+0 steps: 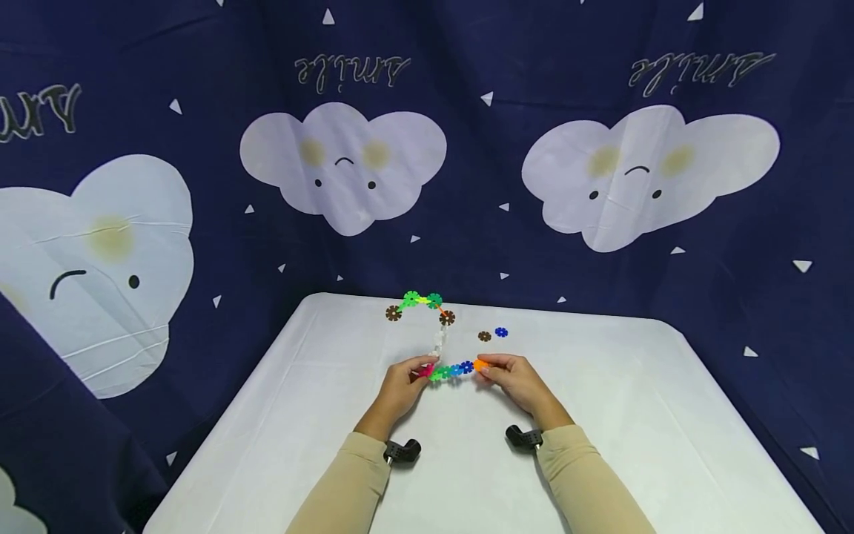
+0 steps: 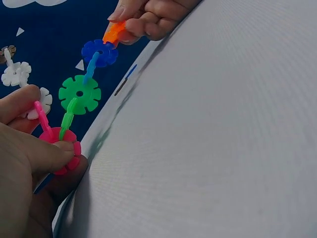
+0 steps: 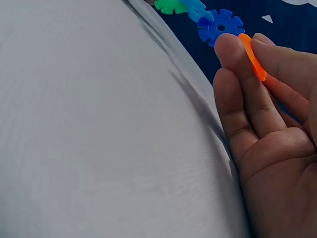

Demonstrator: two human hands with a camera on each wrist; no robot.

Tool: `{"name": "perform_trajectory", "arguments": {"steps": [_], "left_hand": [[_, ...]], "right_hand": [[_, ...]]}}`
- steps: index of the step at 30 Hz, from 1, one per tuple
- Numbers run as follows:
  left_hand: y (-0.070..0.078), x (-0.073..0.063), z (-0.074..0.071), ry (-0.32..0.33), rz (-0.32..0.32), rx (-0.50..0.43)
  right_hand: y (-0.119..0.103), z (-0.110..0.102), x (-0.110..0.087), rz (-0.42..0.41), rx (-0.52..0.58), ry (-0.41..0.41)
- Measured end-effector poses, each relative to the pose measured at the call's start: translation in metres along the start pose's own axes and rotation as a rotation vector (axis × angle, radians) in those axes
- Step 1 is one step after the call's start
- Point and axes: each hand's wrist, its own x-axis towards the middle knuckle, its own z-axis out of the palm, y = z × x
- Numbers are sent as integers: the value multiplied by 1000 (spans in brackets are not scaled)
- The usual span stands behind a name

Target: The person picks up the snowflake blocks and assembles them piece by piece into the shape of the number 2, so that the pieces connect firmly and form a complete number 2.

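Observation:
A chain of notched plastic snowflake discs curves across the table, brown, green, yellow and white pieces [image 1: 439, 340] at the far side. My left hand [image 1: 402, 386] pinches a pink disc [image 2: 75, 148] of the chain between thumb and fingers. From there green [image 2: 79, 94], light blue and dark blue discs [image 2: 100, 53] run rightward. At that end my right hand [image 1: 520, 380] pinches an orange disc [image 3: 252, 57], which meets the dark blue disc's edge; how deep its slot sits is hidden by the fingers.
Two loose discs, one brown [image 1: 484, 336] and one blue [image 1: 501, 332], lie on the white table [image 1: 600, 415] beyond the right hand. A dark blue curtain with clouds [image 1: 343, 167] hangs behind the table's far edge. Both wrists carry black cameras [image 1: 403, 451].

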Motion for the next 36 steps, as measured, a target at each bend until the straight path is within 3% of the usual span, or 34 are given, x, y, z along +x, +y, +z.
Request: {"name": "perform_trajectory", "arguments": {"steps": [21, 36], "left_hand": [[-2, -1, 0, -38, 22, 44], [1, 0, 0, -33, 25, 42]], "right_hand": [[4, -1, -5, -1, -177, -23], [2, -1, -4, -21, -136, -52]]}}
